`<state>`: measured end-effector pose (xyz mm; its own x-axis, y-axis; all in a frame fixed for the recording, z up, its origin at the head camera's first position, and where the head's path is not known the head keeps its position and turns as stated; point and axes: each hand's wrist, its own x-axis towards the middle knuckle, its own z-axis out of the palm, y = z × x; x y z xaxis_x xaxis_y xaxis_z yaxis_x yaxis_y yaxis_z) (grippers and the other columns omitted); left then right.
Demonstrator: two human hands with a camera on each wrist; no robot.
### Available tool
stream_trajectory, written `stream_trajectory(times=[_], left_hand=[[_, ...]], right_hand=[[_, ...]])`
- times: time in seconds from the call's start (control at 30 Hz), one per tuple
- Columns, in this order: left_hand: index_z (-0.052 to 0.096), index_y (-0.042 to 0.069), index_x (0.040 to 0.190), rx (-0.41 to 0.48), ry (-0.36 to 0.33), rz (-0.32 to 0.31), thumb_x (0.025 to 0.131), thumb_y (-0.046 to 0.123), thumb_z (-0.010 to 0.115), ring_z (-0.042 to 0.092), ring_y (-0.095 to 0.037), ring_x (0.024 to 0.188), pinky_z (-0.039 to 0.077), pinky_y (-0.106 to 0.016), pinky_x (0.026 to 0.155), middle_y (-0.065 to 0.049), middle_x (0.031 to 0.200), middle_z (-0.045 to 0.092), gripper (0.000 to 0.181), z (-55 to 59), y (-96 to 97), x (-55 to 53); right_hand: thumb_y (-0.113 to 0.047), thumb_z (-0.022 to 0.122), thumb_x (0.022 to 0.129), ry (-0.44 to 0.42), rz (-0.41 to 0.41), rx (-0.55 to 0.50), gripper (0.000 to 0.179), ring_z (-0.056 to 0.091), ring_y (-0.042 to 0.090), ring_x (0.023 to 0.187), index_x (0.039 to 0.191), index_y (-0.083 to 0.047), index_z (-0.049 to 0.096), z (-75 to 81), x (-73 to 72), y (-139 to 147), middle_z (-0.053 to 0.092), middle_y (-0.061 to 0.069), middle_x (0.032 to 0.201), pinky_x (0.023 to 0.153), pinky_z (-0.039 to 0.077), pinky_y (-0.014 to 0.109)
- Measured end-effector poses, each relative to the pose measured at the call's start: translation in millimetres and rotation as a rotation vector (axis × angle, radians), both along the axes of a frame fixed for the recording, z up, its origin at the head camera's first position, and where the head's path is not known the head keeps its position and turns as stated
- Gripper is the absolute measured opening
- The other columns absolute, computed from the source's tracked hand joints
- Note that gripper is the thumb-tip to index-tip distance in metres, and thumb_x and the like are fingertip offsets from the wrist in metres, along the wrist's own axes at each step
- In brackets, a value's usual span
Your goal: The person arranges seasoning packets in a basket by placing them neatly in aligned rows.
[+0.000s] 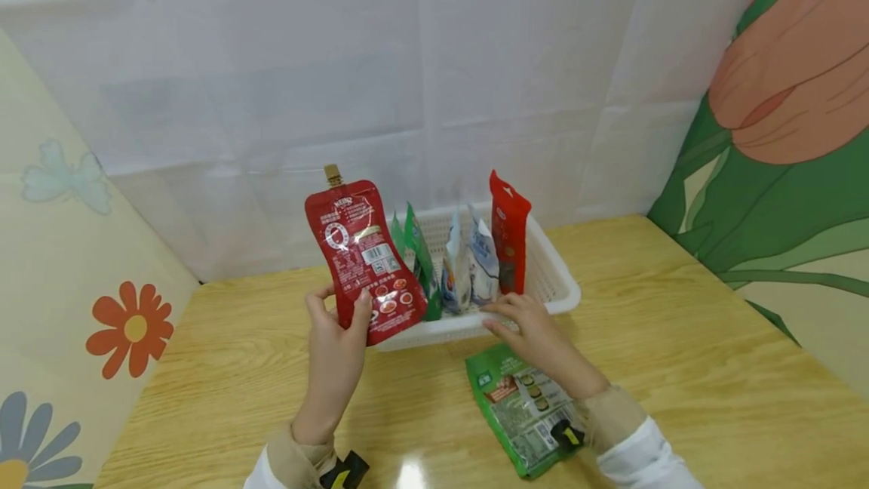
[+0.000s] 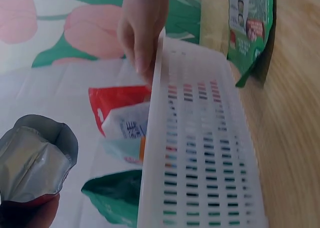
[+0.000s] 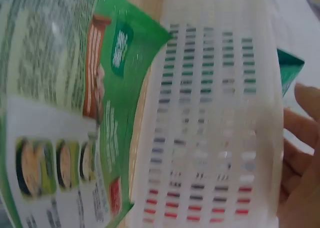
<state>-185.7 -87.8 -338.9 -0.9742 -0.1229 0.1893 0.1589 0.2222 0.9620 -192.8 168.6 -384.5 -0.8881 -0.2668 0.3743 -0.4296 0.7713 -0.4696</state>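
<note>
My left hand (image 1: 336,361) holds a red spout pouch (image 1: 360,247) by its lower part, thumb across the printed face and the gold-coloured cap upward. Only the silvery bottom of the pouch (image 2: 35,160) shows in the left wrist view. My right hand (image 1: 536,334) rests at the front rim of a white plastic basket (image 1: 565,289), its fingers loosely bent and partly over the edge. Inside the basket, green packets (image 1: 419,259), two pale blue-and-white packets (image 1: 483,262) and a red packet (image 1: 511,236) stand upright.
A green printed bag (image 1: 519,406) lies on the wooden table (image 1: 224,368) in front of the basket, partly under my right forearm. A white sheet (image 1: 271,112) hangs close behind the basket. Panels with painted flowers (image 1: 136,327) stand at both sides.
</note>
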Motion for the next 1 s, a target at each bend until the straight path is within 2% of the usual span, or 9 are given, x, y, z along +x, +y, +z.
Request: stream_trajectory(times=[0.1, 0.17, 0.3, 0.4, 0.5, 0.67, 0.87, 1.0], left_hand=[[0.029, 0.003, 0.127, 0.030, -0.016, -0.033, 0.098, 0.026, 0.053, 0.069, -0.019, 0.079, 0.055, -0.023, 0.062, -0.025, 0.104, 0.066, 0.044, -2.6, 8.5, 4.4], [0.030, 0.002, 0.124, 0.047, -0.010, -0.059, 0.097, 0.023, 0.054, 0.070, -0.021, 0.082, 0.056, -0.024, 0.063, -0.025, 0.104, 0.066, 0.042, -4.4, 14.7, 7.3], [0.030, 0.000, 0.118, 0.049, 0.033, -0.106, 0.097, 0.019, 0.055, 0.071, -0.023, 0.081, 0.056, -0.023, 0.061, -0.027, 0.102, 0.066, 0.039, -8.0, 26.9, 12.9], [0.030, 0.000, 0.116, 0.041, 0.046, -0.121, 0.096, 0.021, 0.057, 0.071, -0.022, 0.078, 0.056, -0.022, 0.060, -0.027, 0.099, 0.067, 0.040, -9.6, 33.8, 16.7], [0.030, 0.001, 0.114, 0.028, 0.031, -0.132, 0.095, 0.022, 0.059, 0.071, -0.021, 0.076, 0.056, -0.022, 0.061, -0.026, 0.099, 0.068, 0.041, -9.8, 37.8, 19.2], [0.029, 0.001, 0.116, 0.008, 0.003, -0.185, 0.091, 0.023, 0.064, 0.071, -0.026, 0.086, 0.058, -0.024, 0.067, -0.027, 0.106, 0.066, 0.048, -8.2, 39.1, 20.0], [0.033, 0.001, 0.133, -0.019, -0.089, -0.304, 0.093, 0.033, 0.061, 0.068, -0.029, 0.098, 0.058, -0.033, 0.076, -0.025, 0.116, 0.063, 0.059, -2.6, 33.3, 16.0], [0.046, 0.001, 0.130, -0.029, -0.129, -0.365, 0.094, 0.037, 0.057, 0.067, -0.027, 0.101, 0.057, -0.034, 0.081, -0.021, 0.118, 0.063, 0.052, 1.0, 28.2, 13.1]], right_hand=[[-0.019, 0.056, 0.095, -0.077, 0.031, -0.079, 0.038, 0.055, 0.038, 0.116, 0.129, -0.002, 0.056, 6.0, 12.1, -14.1, 0.060, 0.017, 0.124, 0.096, 0.045, 0.055], [-0.024, 0.051, 0.098, -0.161, 0.083, -0.187, 0.046, 0.050, 0.041, 0.125, 0.138, -0.001, 0.045, 10.8, 21.2, -26.6, 0.053, 0.021, 0.134, 0.100, 0.043, 0.057], [-0.040, 0.045, 0.099, -0.291, 0.182, -0.460, 0.063, 0.053, 0.043, 0.122, 0.145, 0.001, 0.030, 17.1, 33.5, -48.1, 0.050, 0.029, 0.136, 0.097, 0.048, 0.051], [-0.046, 0.047, 0.097, -0.332, 0.177, -0.605, 0.070, 0.058, 0.042, 0.117, 0.144, 0.002, 0.028, 17.7, 37.1, -57.1, 0.051, 0.033, 0.133, 0.094, 0.052, 0.042], [-0.038, 0.054, 0.096, -0.359, 0.127, -0.696, 0.068, 0.059, 0.041, 0.116, 0.144, 0.003, 0.028, 16.4, 37.2, -59.6, 0.052, 0.033, 0.132, 0.091, 0.054, 0.035], [-0.020, 0.055, 0.097, -0.381, 0.146, -0.763, 0.064, 0.056, 0.044, 0.118, 0.146, 0.007, 0.025, 13.4, 33.6, -50.5, 0.048, 0.035, 0.134, 0.091, 0.053, 0.028], [-0.027, 0.055, 0.097, -0.424, 0.204, -0.747, 0.068, 0.054, 0.046, 0.120, 0.148, 0.006, 0.022, 9.1, 28.9, -35.7, 0.044, 0.037, 0.137, 0.093, 0.052, 0.030], [-0.025, 0.057, 0.096, -0.471, 0.216, -0.742, 0.069, 0.053, 0.046, 0.122, 0.148, 0.004, 0.023, 7.4, 27.4, -31.1, 0.043, 0.036, 0.138, 0.092, 0.053, 0.030]])
